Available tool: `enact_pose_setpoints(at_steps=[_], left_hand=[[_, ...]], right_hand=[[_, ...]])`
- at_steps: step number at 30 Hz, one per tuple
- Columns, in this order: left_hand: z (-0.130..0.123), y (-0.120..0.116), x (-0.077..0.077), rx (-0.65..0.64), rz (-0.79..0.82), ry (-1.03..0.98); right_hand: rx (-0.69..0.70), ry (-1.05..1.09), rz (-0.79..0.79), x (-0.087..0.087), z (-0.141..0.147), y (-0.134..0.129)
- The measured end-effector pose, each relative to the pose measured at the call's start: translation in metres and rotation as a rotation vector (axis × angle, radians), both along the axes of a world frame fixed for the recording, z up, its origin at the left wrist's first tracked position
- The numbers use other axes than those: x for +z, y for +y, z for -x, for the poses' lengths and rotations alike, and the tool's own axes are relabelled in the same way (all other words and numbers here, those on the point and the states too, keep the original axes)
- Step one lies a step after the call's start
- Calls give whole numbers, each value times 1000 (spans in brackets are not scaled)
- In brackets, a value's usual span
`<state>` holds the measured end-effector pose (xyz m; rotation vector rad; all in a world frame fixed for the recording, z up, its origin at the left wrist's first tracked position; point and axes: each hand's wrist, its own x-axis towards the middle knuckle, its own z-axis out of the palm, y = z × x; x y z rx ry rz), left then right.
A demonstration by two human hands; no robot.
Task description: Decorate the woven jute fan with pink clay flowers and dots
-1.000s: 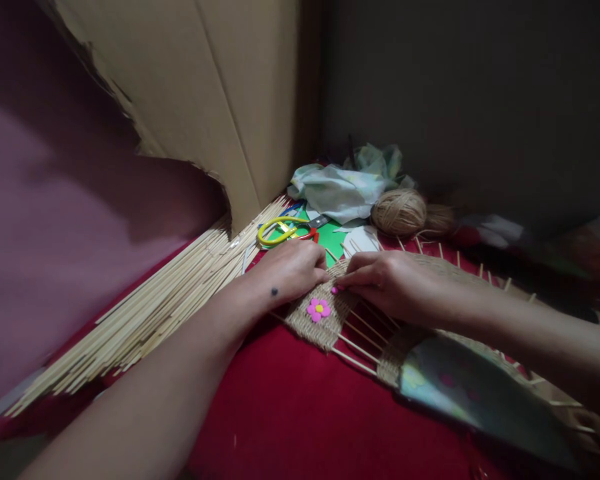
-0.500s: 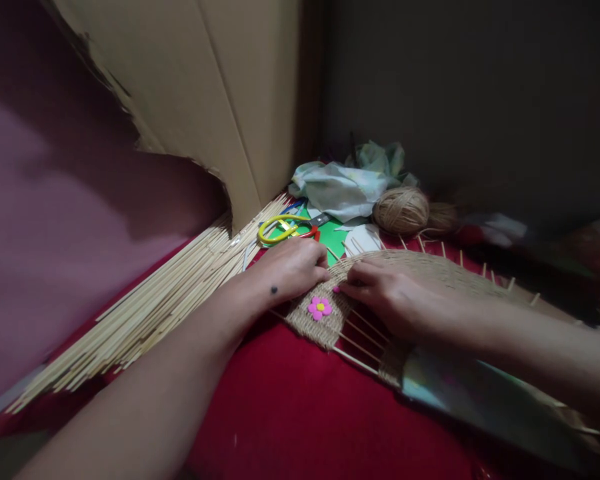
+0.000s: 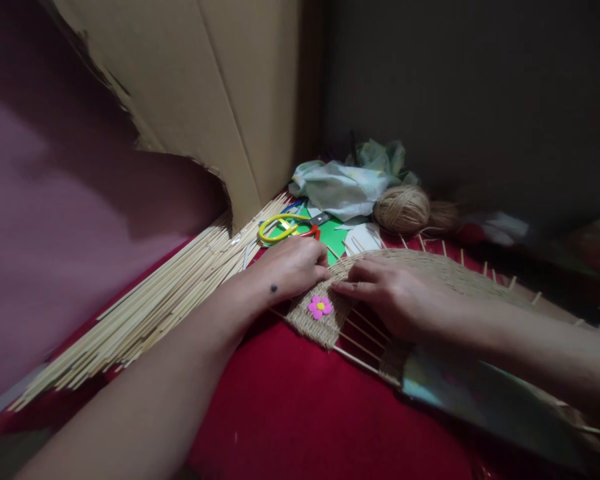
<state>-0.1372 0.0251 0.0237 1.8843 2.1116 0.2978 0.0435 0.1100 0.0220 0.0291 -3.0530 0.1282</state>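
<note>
Sticks (image 3: 130, 320): bundled, left of red cloth (image 3: 305, 407).
Left hand (image 3: 295, 265): fingers curled at weave edge; grip hidden, can't tell.
Woven piece (image 3: 311, 325): laid on red cloth, under both hands.
Pink flower (image 3: 320, 307): seated on weave.
Right hand (image 3: 395, 293): fingertip rested on weave; grasp can't be told.
Step, judged: spot being pressed or adjusted.
Next move: weave to be kept steady.

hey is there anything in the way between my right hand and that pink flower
Nothing visible: only bare weave of the woven panel lies between your right hand's fingertips and the pink flower. What is under those fingertips is hidden.
</note>
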Motion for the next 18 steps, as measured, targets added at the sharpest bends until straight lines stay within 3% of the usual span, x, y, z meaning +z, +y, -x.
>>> enact_pose_setpoints(at_steps=[9,12,18], left_hand=[[-1,1,0,-11,0,28],[0,1,0,-15,-8,23],[2,1,-1,-20,-9,-4]], right_hand=[[-25,-23,-53,-3,4,-4],[-37,-8,-2,-1,2,-3],[-95,87,136,29,-12,3]])
